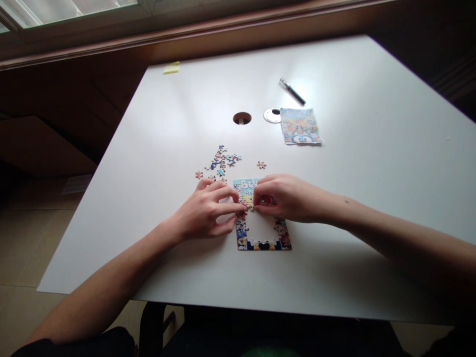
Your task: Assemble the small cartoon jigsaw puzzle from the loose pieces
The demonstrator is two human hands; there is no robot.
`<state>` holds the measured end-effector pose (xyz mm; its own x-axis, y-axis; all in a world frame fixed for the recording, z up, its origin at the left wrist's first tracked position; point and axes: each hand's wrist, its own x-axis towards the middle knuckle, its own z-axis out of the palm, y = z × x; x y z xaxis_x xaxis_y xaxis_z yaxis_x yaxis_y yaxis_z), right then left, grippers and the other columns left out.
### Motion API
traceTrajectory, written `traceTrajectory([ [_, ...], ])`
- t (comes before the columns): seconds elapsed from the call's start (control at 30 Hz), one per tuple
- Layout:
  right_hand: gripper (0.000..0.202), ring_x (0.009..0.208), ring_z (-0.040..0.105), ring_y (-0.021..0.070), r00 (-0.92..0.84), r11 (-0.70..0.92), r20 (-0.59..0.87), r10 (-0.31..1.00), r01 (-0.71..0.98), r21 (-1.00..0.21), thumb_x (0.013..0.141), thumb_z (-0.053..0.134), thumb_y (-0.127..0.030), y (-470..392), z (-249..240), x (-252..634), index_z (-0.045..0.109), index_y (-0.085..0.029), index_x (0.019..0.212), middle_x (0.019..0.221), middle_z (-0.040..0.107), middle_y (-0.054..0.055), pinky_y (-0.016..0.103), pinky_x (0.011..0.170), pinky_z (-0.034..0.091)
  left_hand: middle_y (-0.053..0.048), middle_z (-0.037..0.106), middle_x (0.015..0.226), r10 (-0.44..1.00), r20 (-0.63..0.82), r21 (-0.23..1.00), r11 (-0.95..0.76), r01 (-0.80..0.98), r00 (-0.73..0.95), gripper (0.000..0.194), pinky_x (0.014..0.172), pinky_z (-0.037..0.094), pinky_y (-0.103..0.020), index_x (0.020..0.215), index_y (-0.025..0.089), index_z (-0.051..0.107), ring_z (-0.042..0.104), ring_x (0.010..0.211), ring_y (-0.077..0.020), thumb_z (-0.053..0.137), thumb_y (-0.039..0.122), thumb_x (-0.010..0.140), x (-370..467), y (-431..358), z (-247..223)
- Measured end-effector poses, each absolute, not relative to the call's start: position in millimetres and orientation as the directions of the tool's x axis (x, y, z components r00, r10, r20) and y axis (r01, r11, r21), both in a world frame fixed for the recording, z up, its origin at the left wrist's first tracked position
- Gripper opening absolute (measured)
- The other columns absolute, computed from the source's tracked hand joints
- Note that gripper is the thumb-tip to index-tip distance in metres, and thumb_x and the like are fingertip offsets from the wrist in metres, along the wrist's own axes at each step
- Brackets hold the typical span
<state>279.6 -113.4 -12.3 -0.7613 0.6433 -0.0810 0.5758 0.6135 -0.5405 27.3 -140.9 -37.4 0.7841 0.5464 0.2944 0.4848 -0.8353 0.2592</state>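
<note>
A partly assembled jigsaw puzzle [283,238] lies flat on the white table, its border joined around a bare middle. My left hand [208,210] rests at its left edge, fingers apart, with the fingertips touching the pieces there. Over the upper right part of the puzzle, my right hand [284,198] is closed in a pinch on a small puzzle piece [251,208] at the inner edge of the assembled top. The fingers partly hide the piece and the puzzle's lettering. Loose puzzle pieces [220,161] lie in a heap beyond my left hand, and a single piece [261,164] sits apart.
A printed puzzle packet [302,128] lies farther back, against a round metal cover [271,115]. Behind it is a black pen [292,92]. The white table [178,129] has a round cable hole [242,118] and a yellow sticky note [171,67] near its far edge.
</note>
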Motion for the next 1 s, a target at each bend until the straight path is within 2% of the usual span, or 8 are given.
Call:
traceTrajectory([
  [0.2, 0.017, 0.066, 0.052, 0.0152, -0.781, 0.67, -0.036, 0.624, 0.558, -0.489, 0.086, 0.061, -0.02, -116.7, -14.2, 280.1, 0.065, -0.018, 0.07, 0.071, 0.062, 0.003, 0.028, 0.062, 0.035, -0.002, 0.069, 0.115, 0.549, 0.29, 0.24, -0.835, 0.495, 0.784, 0.029, 0.099, 0.036, -0.042, 0.116, 0.032, 0.069, 0.059, 0.107, -0.0223, 0.066, 0.025, 0.088, 28.6, -142.3, -38.6],
  [0.4, 0.027, 0.066, 0.05, 0.0167, -0.848, 0.834, 0.058, 0.527, 0.503, -0.229, 0.092, 0.052, -0.015, -124.5, -11.7, 278.0, 0.063, -0.018, 0.068, 0.068, 0.062, 0.004, 0.032, 0.071, 0.036, -0.003, 0.07, 0.119, 0.532, 0.288, 0.203, -0.847, 0.492, 0.796, 0.027, 0.1, 0.035, -0.044, 0.116, 0.028, 0.067, 0.058, 0.113, -0.0249, 0.064, 0.026, 0.089, 31.6, -145.0, -36.1],
  [0.57, 0.021, 0.069, 0.051, 0.0179, -0.866, 0.866, 0.043, 0.498, 0.494, -0.071, 0.089, 0.055, -0.008, -130.5, -7.0, 277.0, 0.063, -0.017, 0.071, 0.073, 0.065, 0.005, 0.033, 0.069, 0.033, -0.003, 0.07, 0.12, 0.534, 0.29, 0.2, -0.845, 0.496, 0.794, 0.023, 0.1, 0.034, -0.044, 0.114, 0.026, 0.066, 0.059, 0.113, -0.0243, 0.061, 0.027, 0.092, 32.7, -146.1, -36.6],
  [0.67, 0.022, 0.069, 0.051, 0.0177, -0.872, 0.871, 0.021, 0.488, 0.486, -0.076, 0.089, 0.056, -0.008, -130.4, -2.3, 278.2, 0.062, -0.018, 0.071, 0.072, 0.064, 0.004, 0.033, 0.068, 0.032, -0.003, 0.07, 0.12, 0.539, 0.286, 0.205, -0.842, 0.499, 0.792, 0.023, 0.101, 0.034, -0.044, 0.115, 0.026, 0.066, 0.059, 0.112, -0.024, 0.061, 0.027, 0.092, 33.6, -146.5, -36.6],
  [0.8, 0.022, 0.066, 0.051, 0.0166, -0.881, 0.869, -0.01, 0.472, 0.467, -0.163, 0.093, 0.054, -0.013, -126.0, 3.4, 280.8, 0.068, -0.019, 0.076, 0.071, 0.063, 0.003, 0.032, 0.068, 0.033, -0.004, 0.07, 0.119, 0.541, 0.28, 0.208, -0.841, 0.5, 0.793, 0.023, 0.1, 0.034, -0.043, 0.114, 0.025, 0.066, 0.059, 0.112, -0.0243, 0.061, 0.028, 0.092, 34.4, -147.1, -35.2],
  [1.0, 0.022, 0.065, 0.055, 0.0153, -0.885, 0.84, -0.101, 0.454, 0.463, -0.285, 0.092, 0.053, -0.011, -122.1, -0.1, 283.3, 0.072, -0.021, 0.086, 0.073, 0.068, 0.002, 0.031, 0.067, 0.034, -0.003, 0.071, 0.115, 0.537, 0.299, 0.218, -0.843, 0.491, 0.789, 0.023, 0.098, 0.033, -0.043, 0.115, 0.026, 0.066, 0.059, 0.11, -0.0236, 0.059, 0.028, 0.093, 34.4, -147.0, -35.3],
])
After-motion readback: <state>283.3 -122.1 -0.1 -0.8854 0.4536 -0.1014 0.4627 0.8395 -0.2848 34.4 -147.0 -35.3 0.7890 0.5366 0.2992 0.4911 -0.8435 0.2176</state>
